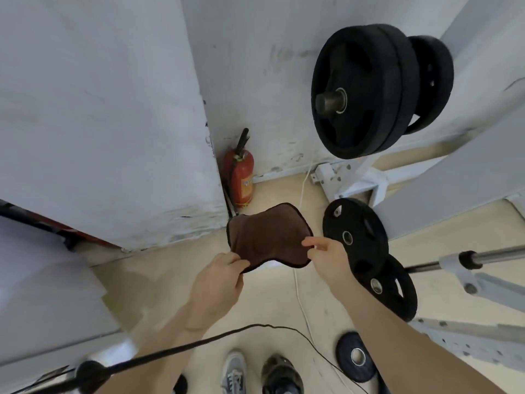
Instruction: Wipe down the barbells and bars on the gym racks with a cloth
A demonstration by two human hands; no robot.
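A brown cloth (pixel 268 237) is stretched out flat in front of me, above the floor. My left hand (pixel 220 275) pinches its near left corner. My right hand (pixel 326 255) pinches its near right edge. A barbell end (pixel 331 101) with black weight plates (pixel 366 89) sticks out at the upper right on a white rack. A chrome bar (pixel 497 255) rests on a rack holder at the right edge. Another dark bar (pixel 176 349) crosses the lower left under my left forearm.
A red fire extinguisher (pixel 241 177) stands in the wall corner. Black plates (pixel 356 237) hang on rack pegs to the right of my right hand, and a small plate (pixel 356 356) lies on the floor. A white cable runs across the floor. My shoes (pixel 257 373) show at the bottom.
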